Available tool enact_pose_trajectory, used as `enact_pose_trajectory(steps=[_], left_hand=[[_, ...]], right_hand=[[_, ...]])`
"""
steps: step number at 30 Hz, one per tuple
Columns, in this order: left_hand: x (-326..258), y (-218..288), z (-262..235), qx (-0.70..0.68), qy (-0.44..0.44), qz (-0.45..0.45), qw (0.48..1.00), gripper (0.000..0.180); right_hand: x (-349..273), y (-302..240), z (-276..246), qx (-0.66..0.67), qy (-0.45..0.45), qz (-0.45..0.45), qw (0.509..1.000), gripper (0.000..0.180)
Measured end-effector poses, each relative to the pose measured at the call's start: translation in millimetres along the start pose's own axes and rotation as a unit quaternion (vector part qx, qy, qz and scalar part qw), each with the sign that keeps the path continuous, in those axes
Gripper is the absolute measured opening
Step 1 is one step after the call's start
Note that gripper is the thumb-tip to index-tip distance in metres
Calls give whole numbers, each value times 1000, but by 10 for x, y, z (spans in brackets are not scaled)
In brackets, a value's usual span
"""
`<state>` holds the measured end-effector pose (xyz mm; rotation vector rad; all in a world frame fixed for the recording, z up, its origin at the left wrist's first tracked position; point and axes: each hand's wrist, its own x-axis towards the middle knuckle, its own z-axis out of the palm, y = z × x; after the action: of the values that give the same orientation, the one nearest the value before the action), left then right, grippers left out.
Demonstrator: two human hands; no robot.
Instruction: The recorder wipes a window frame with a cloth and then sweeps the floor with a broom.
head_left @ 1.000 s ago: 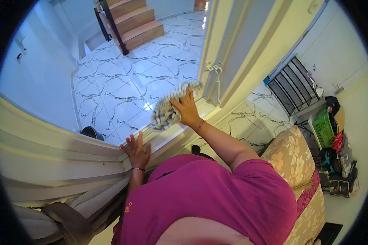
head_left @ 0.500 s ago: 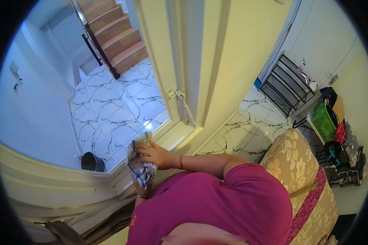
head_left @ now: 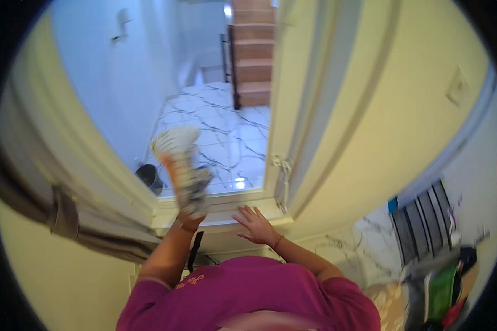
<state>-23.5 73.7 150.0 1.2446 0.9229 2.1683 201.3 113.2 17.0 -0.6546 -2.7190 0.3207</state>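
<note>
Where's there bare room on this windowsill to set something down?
The sill has a bare strip between the left wrist and the right hand, plus a smaller patch between the right hand and the metal stay. Its left part looks crowded: the left hand and its blurred cloth reach across it.

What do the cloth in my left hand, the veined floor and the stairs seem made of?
Cloth: soft, matte fabric, perhaps cotton, by its loose folds. Floor: glossy tile, maybe ceramic, with dark veins and a bright reflection. Stairs: probably wood, from their brown tone; finish unclear.
</note>
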Motion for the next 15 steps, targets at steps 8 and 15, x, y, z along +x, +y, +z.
enact_pose_trajectory(steps=[8,15], left_hand=[[913,485,887,675,-291,388,556,59],[2267,1849,917,604,121,488,619,77]], right_hand=[[-49,-28,44,-70,16,-35,997,64],[-64,-27,65,-69,41,-32,996,68]])
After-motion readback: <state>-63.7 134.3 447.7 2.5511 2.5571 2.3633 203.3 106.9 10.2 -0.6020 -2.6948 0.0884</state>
